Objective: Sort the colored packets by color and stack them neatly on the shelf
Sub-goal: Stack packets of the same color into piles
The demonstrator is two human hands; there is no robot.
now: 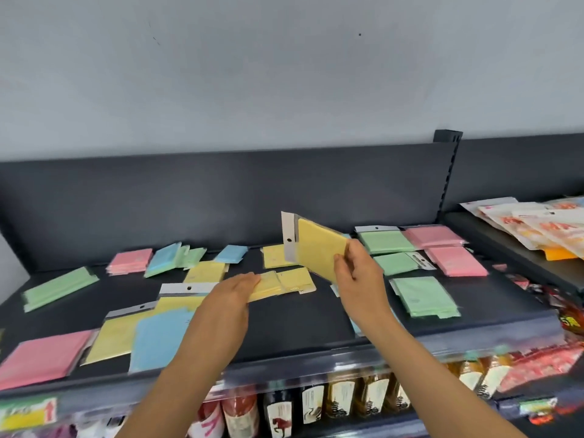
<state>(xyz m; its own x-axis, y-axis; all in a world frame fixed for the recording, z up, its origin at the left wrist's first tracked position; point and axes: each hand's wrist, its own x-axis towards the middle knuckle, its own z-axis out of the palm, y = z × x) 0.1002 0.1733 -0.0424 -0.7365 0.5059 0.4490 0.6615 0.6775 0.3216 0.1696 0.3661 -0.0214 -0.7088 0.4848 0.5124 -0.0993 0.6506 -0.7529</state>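
My right hand point(355, 268) grips a yellow packet point(317, 248) by its right edge and holds it tilted above the dark shelf point(300, 324). My left hand point(235, 287) lies on a flat yellow packet point(284, 281) at the shelf's middle, fingertips over its left end. More yellow packets lie to the left point(205, 271) and at the front left point(113, 339). Green packets point(422, 295) and pink packets point(455, 260) lie on the right. A pink packet point(41, 355), a blue packet point(158, 338) and a green packet point(58, 287) lie on the left.
A dark back panel point(221, 200) closes the shelf behind. Orange and white snack bags point(537, 226) lie on the neighbouring shelf at the right. Bottles point(341, 396) stand on the shelf below, and red wrapped goods point(565, 314) spill at the right end.
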